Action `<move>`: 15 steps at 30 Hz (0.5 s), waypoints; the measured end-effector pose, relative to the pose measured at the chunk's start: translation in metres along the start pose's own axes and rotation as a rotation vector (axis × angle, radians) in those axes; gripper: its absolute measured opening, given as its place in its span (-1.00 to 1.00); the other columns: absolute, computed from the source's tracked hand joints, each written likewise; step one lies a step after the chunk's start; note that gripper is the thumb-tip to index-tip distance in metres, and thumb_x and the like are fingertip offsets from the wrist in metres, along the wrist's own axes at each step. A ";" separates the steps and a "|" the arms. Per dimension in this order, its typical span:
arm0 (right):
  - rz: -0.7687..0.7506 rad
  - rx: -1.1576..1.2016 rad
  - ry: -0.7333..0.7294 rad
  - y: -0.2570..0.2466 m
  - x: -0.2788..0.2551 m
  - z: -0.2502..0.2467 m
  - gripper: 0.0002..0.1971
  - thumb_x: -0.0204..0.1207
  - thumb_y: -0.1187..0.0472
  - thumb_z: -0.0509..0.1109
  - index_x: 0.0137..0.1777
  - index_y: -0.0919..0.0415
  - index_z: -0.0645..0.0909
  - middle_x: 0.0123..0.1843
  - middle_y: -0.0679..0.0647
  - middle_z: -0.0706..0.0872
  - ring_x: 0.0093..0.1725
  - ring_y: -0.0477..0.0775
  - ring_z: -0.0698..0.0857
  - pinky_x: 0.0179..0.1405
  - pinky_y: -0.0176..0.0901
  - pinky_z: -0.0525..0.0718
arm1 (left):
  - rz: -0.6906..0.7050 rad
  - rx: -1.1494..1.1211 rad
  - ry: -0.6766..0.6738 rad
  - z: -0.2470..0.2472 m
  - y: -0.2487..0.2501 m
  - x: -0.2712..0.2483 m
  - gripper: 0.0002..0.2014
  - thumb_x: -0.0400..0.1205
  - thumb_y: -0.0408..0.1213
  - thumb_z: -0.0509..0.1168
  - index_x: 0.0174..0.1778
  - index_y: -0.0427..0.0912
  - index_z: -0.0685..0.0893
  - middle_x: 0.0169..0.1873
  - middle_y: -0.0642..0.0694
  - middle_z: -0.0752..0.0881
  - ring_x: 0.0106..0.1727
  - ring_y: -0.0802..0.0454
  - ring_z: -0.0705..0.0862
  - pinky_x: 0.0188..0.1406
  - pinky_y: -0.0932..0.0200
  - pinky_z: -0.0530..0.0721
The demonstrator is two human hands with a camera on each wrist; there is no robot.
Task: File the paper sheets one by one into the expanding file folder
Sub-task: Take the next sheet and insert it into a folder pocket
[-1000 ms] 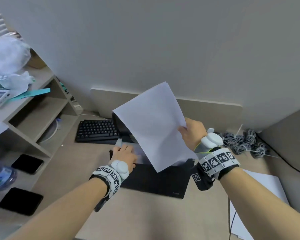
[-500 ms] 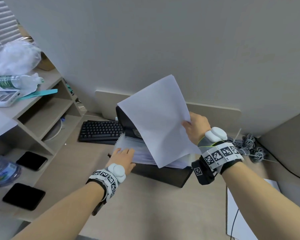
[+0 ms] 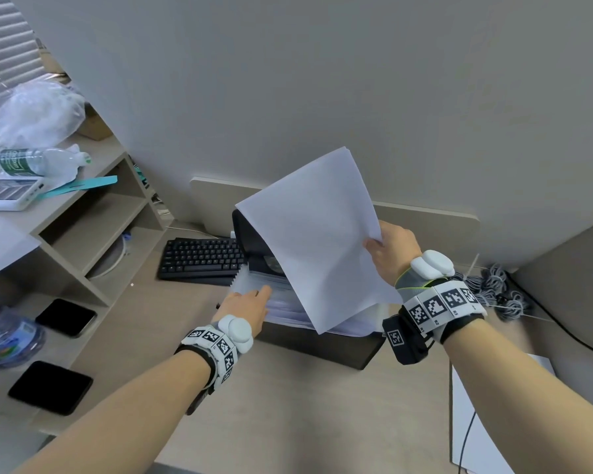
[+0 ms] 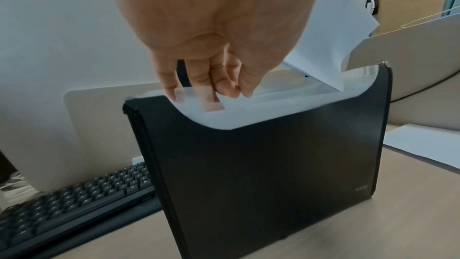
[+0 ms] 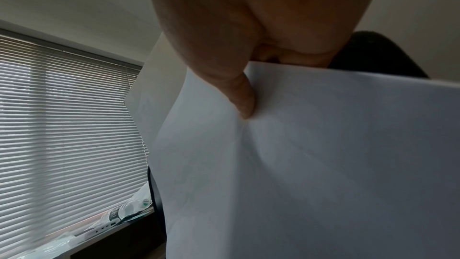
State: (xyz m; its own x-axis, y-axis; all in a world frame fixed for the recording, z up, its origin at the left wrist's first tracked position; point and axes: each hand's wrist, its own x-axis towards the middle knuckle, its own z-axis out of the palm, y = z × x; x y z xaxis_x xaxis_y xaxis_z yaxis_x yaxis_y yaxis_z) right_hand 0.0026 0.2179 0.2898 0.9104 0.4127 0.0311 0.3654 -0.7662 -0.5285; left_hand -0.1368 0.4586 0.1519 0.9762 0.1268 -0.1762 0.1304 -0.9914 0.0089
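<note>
A black expanding file folder (image 3: 319,347) (image 4: 261,174) stands upright on the desk, its pale translucent dividers fanned open at the top. My left hand (image 3: 250,302) (image 4: 211,84) reaches into the left end of the opening, fingers tucked behind the front divider and thumb in front, pinching it. My right hand (image 3: 387,248) pinches the right edge of a blank white paper sheet (image 3: 315,241) (image 5: 323,155), thumb on the near face. The sheet hangs tilted above the folder; its lower corner (image 4: 338,84) dips among the dividers at the right end.
A black keyboard (image 3: 202,258) lies behind the folder on the left. More white sheets (image 3: 493,422) lie on the desk at the right, with coiled cables (image 3: 500,289) beyond them. A shelf unit at left holds two dark phones (image 3: 50,386) and a bottle (image 3: 31,162).
The folder has gone from lying flat to standing upright with its dividers spread by my left hand. The sheet's lower corner has come down into the top opening.
</note>
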 end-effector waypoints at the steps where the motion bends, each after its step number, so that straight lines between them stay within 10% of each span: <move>1: 0.001 0.004 0.001 0.000 0.000 0.000 -0.85 0.56 0.30 0.20 0.01 0.29 0.58 -0.14 0.23 0.71 -0.08 0.38 0.61 -0.09 0.07 0.62 | 0.009 0.004 -0.002 -0.002 -0.001 0.001 -0.81 0.73 -0.14 0.08 0.22 -0.09 0.39 0.05 -0.09 0.67 -0.02 -0.17 0.64 0.03 0.01 0.60; 9: 0.008 0.013 -0.003 0.001 0.000 -0.001 -0.87 0.56 0.30 0.20 -0.02 0.28 0.58 -0.22 0.16 0.63 -0.13 0.35 0.57 -0.16 0.03 0.56 | 0.046 -0.019 0.063 -0.002 -0.006 0.006 -0.82 0.67 -0.06 0.20 0.04 -0.05 0.61 0.09 -0.03 0.53 0.17 -0.06 0.50 0.08 0.12 0.46; 15: 0.003 0.027 0.008 0.003 0.000 0.000 -0.87 0.55 0.30 0.20 -0.03 0.27 0.58 -0.19 0.20 0.68 -0.13 0.36 0.59 -0.13 0.05 0.60 | -0.034 -0.183 -0.001 -0.013 -0.002 0.002 -0.75 0.74 -0.02 0.06 0.28 -0.03 0.39 -0.11 -0.06 0.74 -0.13 -0.15 0.68 -0.16 0.04 0.62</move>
State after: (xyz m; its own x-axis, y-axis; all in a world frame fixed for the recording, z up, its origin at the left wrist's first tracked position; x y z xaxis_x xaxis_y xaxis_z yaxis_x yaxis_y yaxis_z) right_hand 0.0037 0.2158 0.2887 0.9130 0.4064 0.0358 0.3572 -0.7539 -0.5514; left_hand -0.1324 0.4611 0.1641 0.9706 0.1597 -0.1801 0.1925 -0.9642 0.1824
